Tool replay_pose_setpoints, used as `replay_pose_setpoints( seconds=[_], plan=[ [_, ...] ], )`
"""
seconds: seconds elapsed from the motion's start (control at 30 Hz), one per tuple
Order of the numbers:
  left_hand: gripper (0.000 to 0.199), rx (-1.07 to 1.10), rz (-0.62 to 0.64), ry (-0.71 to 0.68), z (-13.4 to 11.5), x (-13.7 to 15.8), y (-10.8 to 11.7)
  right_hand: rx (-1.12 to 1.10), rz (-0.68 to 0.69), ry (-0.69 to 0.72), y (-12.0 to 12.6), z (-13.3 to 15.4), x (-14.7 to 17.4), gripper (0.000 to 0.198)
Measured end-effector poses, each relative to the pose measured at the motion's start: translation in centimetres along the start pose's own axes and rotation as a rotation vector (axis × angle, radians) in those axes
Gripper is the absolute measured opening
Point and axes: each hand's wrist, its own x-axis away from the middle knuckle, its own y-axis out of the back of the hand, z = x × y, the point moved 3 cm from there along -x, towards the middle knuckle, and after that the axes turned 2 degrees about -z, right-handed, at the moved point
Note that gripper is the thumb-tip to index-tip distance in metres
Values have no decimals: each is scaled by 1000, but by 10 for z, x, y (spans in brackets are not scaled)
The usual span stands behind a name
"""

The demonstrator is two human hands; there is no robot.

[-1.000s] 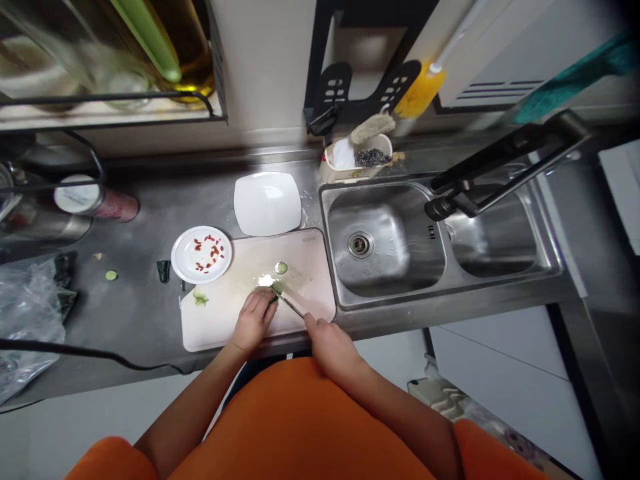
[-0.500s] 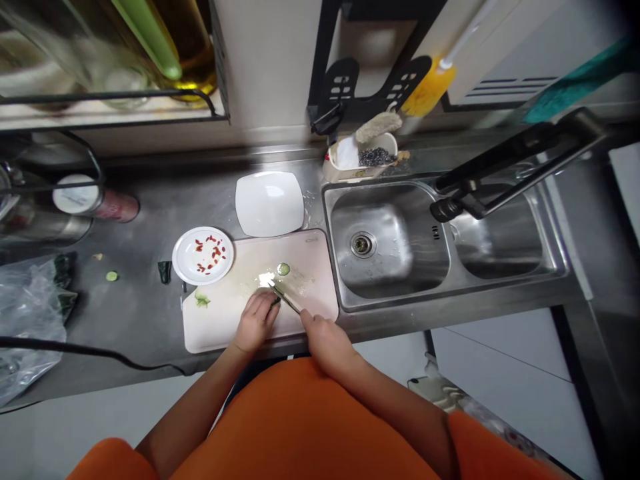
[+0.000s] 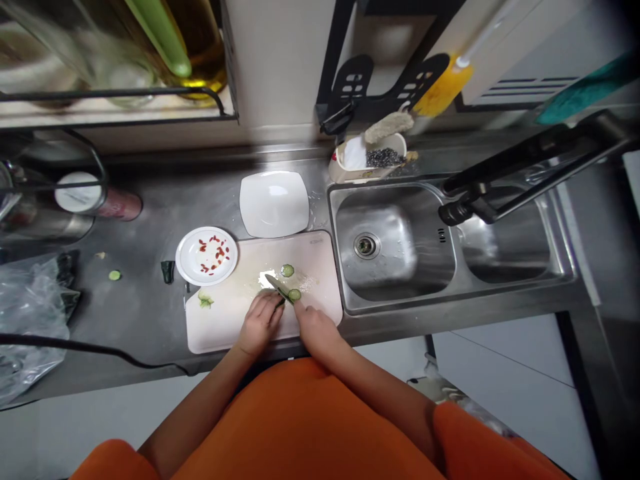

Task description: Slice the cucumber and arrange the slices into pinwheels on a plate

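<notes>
Okay, so there's just the head view here, looking down at a steel counter. Left hand (image 3: 259,323) is mostly closed, fingers bunched over a dark green piece of cuke (image 3: 281,303) and holding it to the near half of the board (image 3: 225,337). Right hand (image 3: 317,327) is wrapped around the handle of a small knife (image 3: 276,284), blade angled away to the left, right up beside those left fingertips. There are 2 pale green rounds out: 1 slice (image 3: 287,270) lies flat past the knife, and another slice (image 3: 295,294) is right by the blade. Can't honestly tell if that 2nd round is stuck to the steel or just lying next to it, since the hands hide most of the cuke.

Tips for the cutting, imo: tuck the left fingertips back and let the knuckles guide the blade, because that gap looks tight. Keep the cuke's flattest side down so it won't roll, and use a smooth forward stroke rather than pressing straight down. The board looks wet, so I'd grip firmly and go slow. Nudge loose rounds aside too. The plate (image 3: 274,203) and the dish (image 3: 182,260) with red bits (image 3: 219,252) sit by the board's far edge, out of the knife's way.
</notes>
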Motion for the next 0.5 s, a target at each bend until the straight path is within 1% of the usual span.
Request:
replay_pose_setpoints(
  seconds=[0.13, 0.23, 0.37, 0.5],
  plan=[
    [22, 8, -11, -6, -1, -1, 1, -27, -15, -11, -7, 2, -6, 44],
    [22, 3, -15, -9, -1, 0, 1, -34, -25, -14, -7, -1, -5, 44],
    [22, -10, -22, -18, 1, 2, -1, -59, -14, -25, 1, -13, -2, 44],
    [23, -19, -19, -6, 3, 3, -2, -95, -24, -62, 12, -26, 3, 39]
  ],
)
